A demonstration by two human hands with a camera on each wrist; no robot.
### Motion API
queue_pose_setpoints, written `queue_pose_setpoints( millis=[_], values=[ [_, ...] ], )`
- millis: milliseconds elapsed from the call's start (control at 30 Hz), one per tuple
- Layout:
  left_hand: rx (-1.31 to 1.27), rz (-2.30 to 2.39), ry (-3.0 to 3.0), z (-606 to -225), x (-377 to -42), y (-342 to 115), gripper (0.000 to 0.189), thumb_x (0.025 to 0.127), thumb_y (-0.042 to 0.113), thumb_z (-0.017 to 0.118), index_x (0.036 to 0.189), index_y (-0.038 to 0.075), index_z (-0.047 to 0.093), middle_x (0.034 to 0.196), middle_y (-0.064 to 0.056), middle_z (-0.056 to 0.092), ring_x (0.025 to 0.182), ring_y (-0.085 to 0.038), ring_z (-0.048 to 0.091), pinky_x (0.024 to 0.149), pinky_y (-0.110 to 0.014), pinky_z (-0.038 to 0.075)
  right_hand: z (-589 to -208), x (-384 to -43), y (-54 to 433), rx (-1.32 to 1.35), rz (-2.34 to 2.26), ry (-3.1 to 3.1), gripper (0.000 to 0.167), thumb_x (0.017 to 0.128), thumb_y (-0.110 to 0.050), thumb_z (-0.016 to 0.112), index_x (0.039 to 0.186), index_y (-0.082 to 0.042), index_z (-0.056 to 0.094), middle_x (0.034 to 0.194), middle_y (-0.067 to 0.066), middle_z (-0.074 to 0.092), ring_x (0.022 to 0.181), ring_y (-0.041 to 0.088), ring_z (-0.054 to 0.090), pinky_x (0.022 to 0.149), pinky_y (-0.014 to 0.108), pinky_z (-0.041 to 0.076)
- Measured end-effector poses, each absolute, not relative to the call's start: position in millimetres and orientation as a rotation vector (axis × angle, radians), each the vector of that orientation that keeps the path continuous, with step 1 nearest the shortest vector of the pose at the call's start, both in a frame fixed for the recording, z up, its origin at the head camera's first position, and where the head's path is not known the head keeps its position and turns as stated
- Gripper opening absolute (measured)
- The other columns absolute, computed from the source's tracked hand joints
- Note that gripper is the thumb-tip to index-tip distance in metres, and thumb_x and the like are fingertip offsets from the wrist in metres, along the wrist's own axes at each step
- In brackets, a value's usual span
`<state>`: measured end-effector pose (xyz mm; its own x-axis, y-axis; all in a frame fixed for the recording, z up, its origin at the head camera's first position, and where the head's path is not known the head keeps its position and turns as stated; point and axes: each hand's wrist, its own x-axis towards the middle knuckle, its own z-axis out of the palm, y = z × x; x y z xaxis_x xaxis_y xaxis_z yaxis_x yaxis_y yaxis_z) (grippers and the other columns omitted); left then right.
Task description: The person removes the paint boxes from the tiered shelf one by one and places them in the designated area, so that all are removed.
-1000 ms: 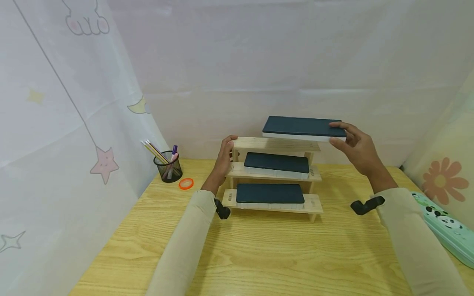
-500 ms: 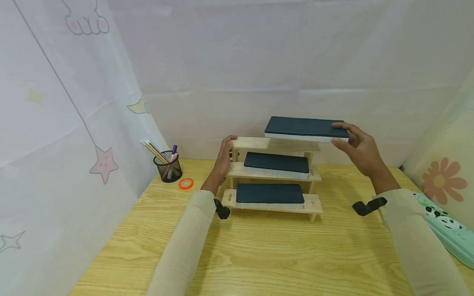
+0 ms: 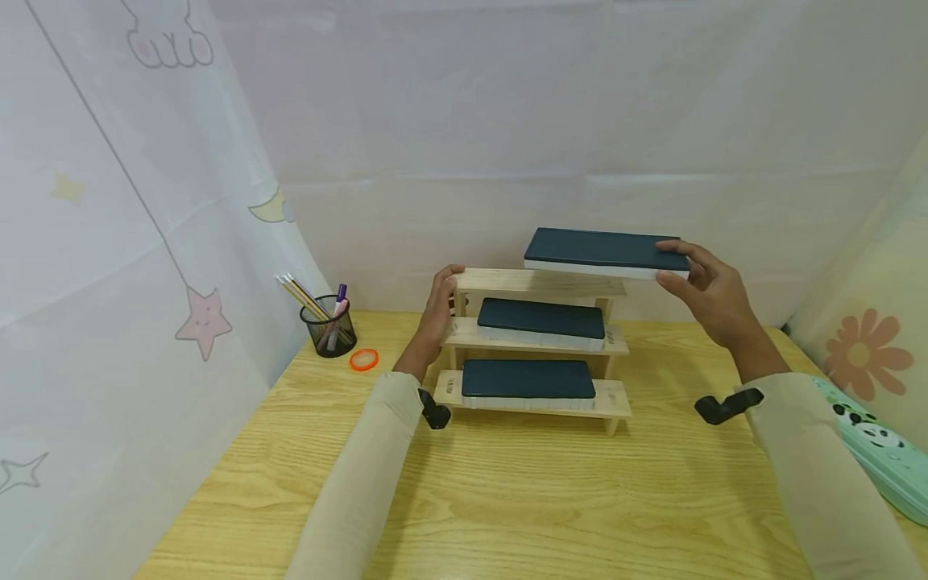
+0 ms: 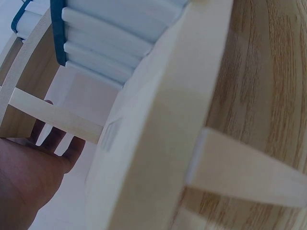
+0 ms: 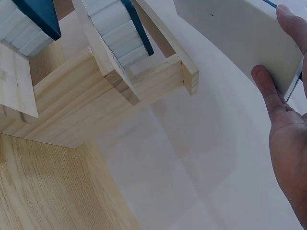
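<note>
My right hand (image 3: 714,298) pinches the right end of a long flat white box with a dark blue top (image 3: 594,248), thumb in front and fingers above. The box is held over the right half of the top shelf, its right end jutting past the shelf. In the right wrist view the box's plain white underside (image 5: 235,38) faces the camera. My left hand (image 3: 437,306) grips the left end of a three-tier wooden stand (image 3: 536,280) near its top. Two similar boxes lie on the middle tier (image 3: 540,316) and bottom tier (image 3: 529,379); their white sides are ribbed.
At the left stand a black mesh pen cup (image 3: 329,330) with pencils and pens, and a roll of orange tape (image 3: 364,359). A green panda case (image 3: 880,451) lies at the right edge of the wooden table (image 3: 507,499). Pale curtains (image 3: 493,121) hang behind and at both sides.
My right hand has shifted a little to the right with the box, uncovering more of the top shelf's left part. The left hand and the stand have stayed put.
</note>
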<state>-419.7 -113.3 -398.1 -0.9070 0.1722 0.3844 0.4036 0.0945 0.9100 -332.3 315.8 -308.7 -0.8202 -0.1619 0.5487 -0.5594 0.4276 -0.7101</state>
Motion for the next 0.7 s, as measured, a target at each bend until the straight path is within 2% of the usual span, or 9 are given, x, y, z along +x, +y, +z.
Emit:
queue_pose_setpoints(
  millis=[200,367,433,533,600,700],
  values=[
    [-0.583,-1.914,-2.173,-398,-420,-113,0.049,0.108,0.055,0.026,0.149,0.032,0.036,0.158,0.009,0.024,0.141,-0.028,0.029,0.106,-0.067,0.027,-318,-344,327,0.597,1.351,-2.285,0.051,0.100,-0.018,0.064,0.149,-0.021,0.050,0.131,0.001,0.054,0.073,0.021,0.043,0.063,0.027,0.037],
    [-0.575,-1.924,-2.175,-399,-420,-113,0.048,0.108,0.055,0.026,0.149,0.034,0.036,0.158,0.008,0.025,0.140,-0.028,0.030,0.106,-0.066,0.027,-319,-343,331,0.578,1.341,-2.284,0.051,0.100,-0.018,0.064,0.149,-0.021,0.050,0.110,0.004,0.054,0.065,0.019,0.040,0.059,0.029,0.035],
    [-0.579,-1.928,-2.175,-399,-420,-113,0.048,0.108,0.055,0.026,0.149,0.033,0.036,0.158,0.007,0.024,0.141,-0.029,0.030,0.106,-0.066,0.026,-319,-343,332,0.574,1.344,-2.282,0.051,0.100,-0.018,0.064,0.149,-0.021,0.051,0.109,0.004,0.053,0.063,0.020,0.037,0.058,0.030,0.035],
    [-0.594,-1.935,-2.181,-397,-419,-114,0.049,0.108,0.053,0.025,0.151,0.030,0.034,0.160,0.006,0.022,0.143,-0.030,0.026,0.107,-0.068,0.024,-319,-343,334,0.569,1.343,-2.285,0.051,0.100,-0.018,0.064,0.149,-0.021,0.050,0.120,0.005,0.053,0.063,0.019,0.037,0.057,0.029,0.035],
    [-0.608,-1.950,-2.182,-393,-416,-114,0.050,0.109,0.050,0.025,0.152,0.026,0.033,0.161,0.003,0.020,0.144,-0.031,0.024,0.107,-0.069,0.023,-319,-343,335,0.574,1.346,-2.286,0.051,0.100,-0.017,0.064,0.149,-0.021,0.050,0.136,0.005,0.051,0.071,0.016,0.045,0.061,0.026,0.037],
    [-0.631,-1.962,-2.189,-386,-409,-115,0.050,0.111,0.044,0.024,0.154,0.020,0.031,0.163,-0.001,0.017,0.145,-0.032,0.022,0.108,-0.068,0.022,-320,-343,337,0.572,1.346,-2.296,0.052,0.100,-0.018,0.064,0.150,-0.021,0.049,0.146,0.009,0.048,0.086,0.014,0.053,0.067,0.023,0.039]
  ],
)
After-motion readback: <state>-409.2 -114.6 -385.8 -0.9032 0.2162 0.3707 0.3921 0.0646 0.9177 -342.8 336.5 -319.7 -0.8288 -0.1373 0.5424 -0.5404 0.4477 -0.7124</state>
